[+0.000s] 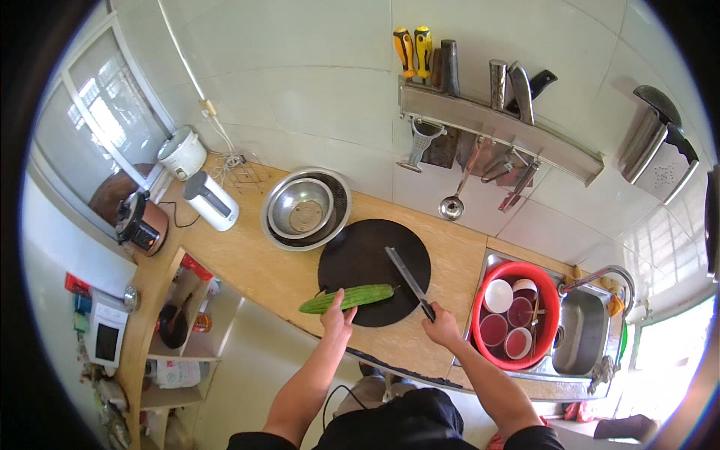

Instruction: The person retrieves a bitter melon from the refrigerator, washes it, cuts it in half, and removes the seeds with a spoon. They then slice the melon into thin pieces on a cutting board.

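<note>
A long green ridged gourd (365,295) lies across the near part of a round black cutting board (360,253), its left end reaching past the board's edge. My left hand (337,315) grips the gourd near its left end, thumb on top. In my right hand (443,326) is the black handle of a kitchen knife (408,275). The blade points up and to the left over the right half of the board, apart from the gourd.
Nested metal bowls (306,208) stand at the board's upper left. To the right, a red basin (551,281) with bowls sits in the sink (579,337). A white kettle (211,201) and a pressure cooker (142,223) stand left. A knife rack (484,115) hangs on the wall.
</note>
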Action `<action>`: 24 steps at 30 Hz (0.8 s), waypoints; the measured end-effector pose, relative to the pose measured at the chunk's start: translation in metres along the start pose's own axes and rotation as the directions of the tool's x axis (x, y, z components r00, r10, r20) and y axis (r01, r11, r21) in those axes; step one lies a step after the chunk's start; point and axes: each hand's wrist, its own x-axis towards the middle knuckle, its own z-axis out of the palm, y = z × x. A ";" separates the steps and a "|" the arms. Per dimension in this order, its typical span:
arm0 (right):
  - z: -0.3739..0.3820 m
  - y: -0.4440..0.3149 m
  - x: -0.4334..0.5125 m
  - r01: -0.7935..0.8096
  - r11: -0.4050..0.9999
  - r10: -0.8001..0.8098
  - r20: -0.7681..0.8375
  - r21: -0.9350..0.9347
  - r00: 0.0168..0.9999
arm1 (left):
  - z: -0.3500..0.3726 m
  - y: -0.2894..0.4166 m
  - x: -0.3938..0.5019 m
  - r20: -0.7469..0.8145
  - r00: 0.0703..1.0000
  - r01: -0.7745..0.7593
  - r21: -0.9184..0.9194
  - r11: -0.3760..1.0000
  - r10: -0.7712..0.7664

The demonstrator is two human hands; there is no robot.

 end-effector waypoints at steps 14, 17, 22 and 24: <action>0.021 -0.022 -0.057 -0.426 0.781 0.358 0.231 0.456 0.905 | 0.031 -0.038 0.003 -0.148 0.982 -0.109 0.062 0.992 0.117; 0.021 -0.023 -0.061 -0.284 0.874 0.247 0.142 0.394 0.959 | 0.033 -0.039 0.003 -0.123 0.987 -0.098 0.051 0.994 0.103; 0.041 -0.025 -0.044 -0.300 0.868 0.255 0.163 0.396 0.953 | 0.034 -0.044 0.001 -0.156 0.973 -0.152 0.103 0.983 0.167; 0.052 -0.026 -0.029 -0.298 0.871 0.259 0.149 0.390 0.954 | 0.032 -0.042 0.002 -0.144 0.977 -0.136 0.132 0.982 0.155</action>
